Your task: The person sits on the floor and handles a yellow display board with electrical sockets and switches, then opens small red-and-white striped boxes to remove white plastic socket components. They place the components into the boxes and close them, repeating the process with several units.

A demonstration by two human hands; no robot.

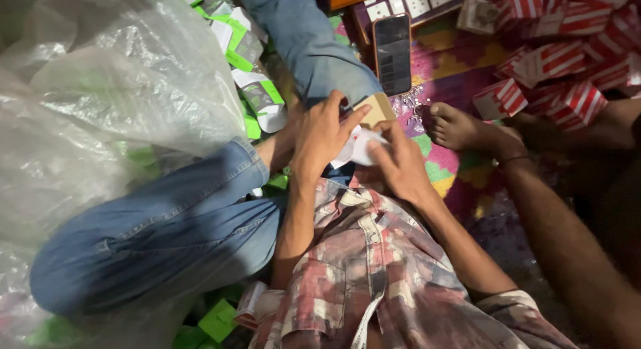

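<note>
My left hand (322, 135) and my right hand (399, 163) meet over my lap, above my jeans-clad legs. Together they grip a small white object (360, 147) with a tan cardboard piece (378, 109) sticking up behind it. The left fingers curl over the top of the cardboard; the right thumb and fingers press the white part from the right. What the white object is stays partly hidden by my fingers.
A large clear plastic bag (100, 102) fills the left. Green and white small boxes (250, 52) lie beside my knee. A dark phone (392, 53) rests ahead on a patterned mat. Red and white striped boxes (567, 62) pile at the upper right. Another person's foot (461, 125) and arm (567, 235) reach in from the right.
</note>
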